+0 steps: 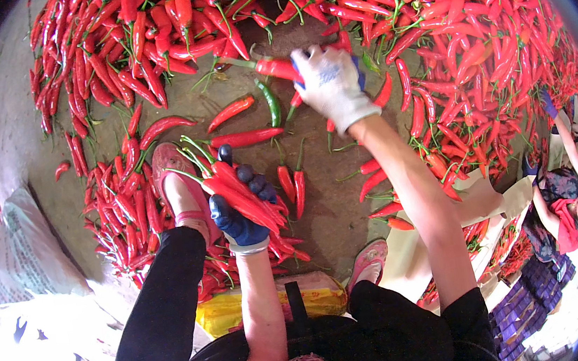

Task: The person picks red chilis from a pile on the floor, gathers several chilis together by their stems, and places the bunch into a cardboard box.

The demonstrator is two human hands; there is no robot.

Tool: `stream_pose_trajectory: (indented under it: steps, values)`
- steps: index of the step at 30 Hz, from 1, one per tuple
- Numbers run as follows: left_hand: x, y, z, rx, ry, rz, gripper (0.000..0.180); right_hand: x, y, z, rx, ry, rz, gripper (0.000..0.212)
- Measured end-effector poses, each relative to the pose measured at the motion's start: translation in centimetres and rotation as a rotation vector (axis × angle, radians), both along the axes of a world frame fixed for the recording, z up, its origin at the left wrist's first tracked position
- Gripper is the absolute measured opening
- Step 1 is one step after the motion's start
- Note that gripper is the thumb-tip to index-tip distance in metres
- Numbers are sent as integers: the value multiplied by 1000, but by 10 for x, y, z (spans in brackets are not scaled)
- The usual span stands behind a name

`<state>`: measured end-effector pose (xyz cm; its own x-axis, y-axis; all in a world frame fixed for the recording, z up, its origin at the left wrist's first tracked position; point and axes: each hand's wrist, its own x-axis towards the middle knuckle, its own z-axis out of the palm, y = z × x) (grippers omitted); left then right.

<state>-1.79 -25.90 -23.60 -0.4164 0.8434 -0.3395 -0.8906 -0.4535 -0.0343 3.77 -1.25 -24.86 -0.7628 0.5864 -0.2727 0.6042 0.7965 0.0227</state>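
My left hand, in a glove with a dark blue palm, is wrapped round a bunch of red chili peppers. Their green stems point up and away from me. Farther off and to the right, my right hand wears a white and blue glove. Its fingers close on a red chili pepper whose stem points left; the fingertips are partly hidden. Between the hands a green chili pepper and a few loose red ones lie on the floor.
A large heap of red chili peppers curves across the far side and right. A smaller pile lies by my left shoe. A pale sack stands at left. Another person works at the right edge.
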Motion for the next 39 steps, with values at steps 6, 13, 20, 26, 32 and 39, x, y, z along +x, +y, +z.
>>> stream_pose_trajectory:
  steps: [6, 13, 20, 26, 32, 39]
  values:
    - [-3, -4, 1, 15, 18, 6, 77, 41, -65, -3, -570, 407, -132, 52]
    - [3, -6, -4, -27, -8, -18, 75, 66, 9, -3, -148, 583, -621, 43]
    - [11, -3, -7, -54, 35, -60, 72, 66, 4, -19, -89, 149, -425, 44]
    - [6, -4, -6, -11, -8, -99, 65, 99, -76, 12, -512, 471, -249, 42]
    - [34, 11, 3, -409, 340, -383, 47, 141, -123, 48, -1405, 774, -883, 42]
    - [82, 30, 29, -433, 884, -706, 69, 197, -184, 25, -1323, 1106, -966, 61]
